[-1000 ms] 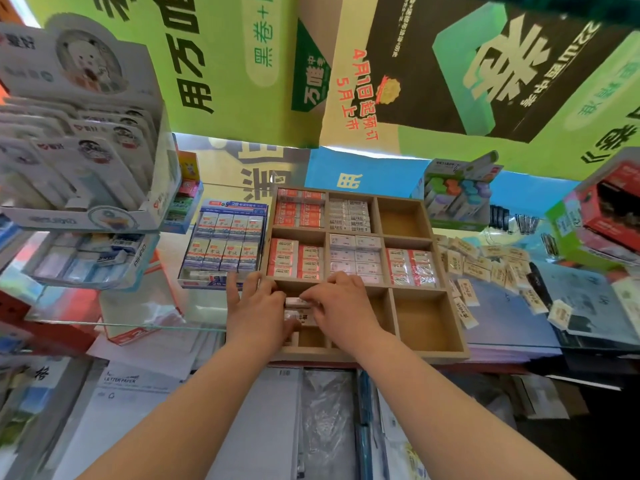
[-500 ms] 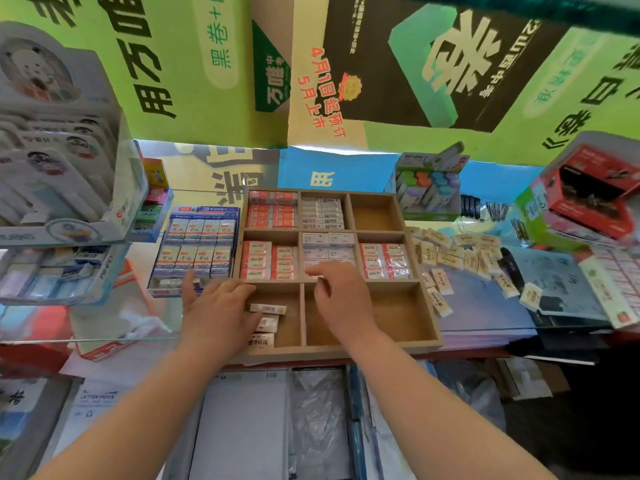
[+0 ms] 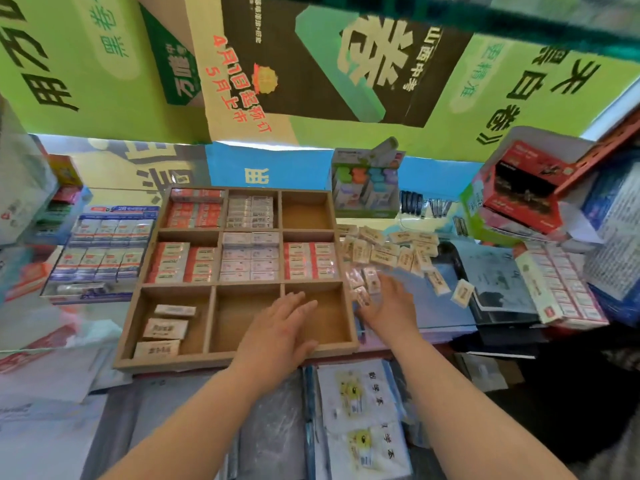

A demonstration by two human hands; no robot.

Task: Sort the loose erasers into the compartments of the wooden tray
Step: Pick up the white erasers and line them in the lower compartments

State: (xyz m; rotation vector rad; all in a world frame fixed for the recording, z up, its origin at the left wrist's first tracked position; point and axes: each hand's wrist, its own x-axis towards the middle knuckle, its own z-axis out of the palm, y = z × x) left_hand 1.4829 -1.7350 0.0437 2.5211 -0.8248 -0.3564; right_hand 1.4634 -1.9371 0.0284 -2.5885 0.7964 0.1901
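Left hand (image 3: pixel 280 327) hovers flat over the wooden tray (image 3: pixel 221 362), grip apart; right hand (image 3: pixel 389 306), grip apart, fingers spread, is at the loose erasers (image 3: pixel 388 251) on the worktop (image 3: pixel 440 306) just beside the tray; three erasers (image 3: pixel 164 329) lie in its near-left compartment.

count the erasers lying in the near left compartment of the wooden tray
3, lined up in that compartment: far eraser, middle eraser, near eraser by the front wall. None seems hidden.
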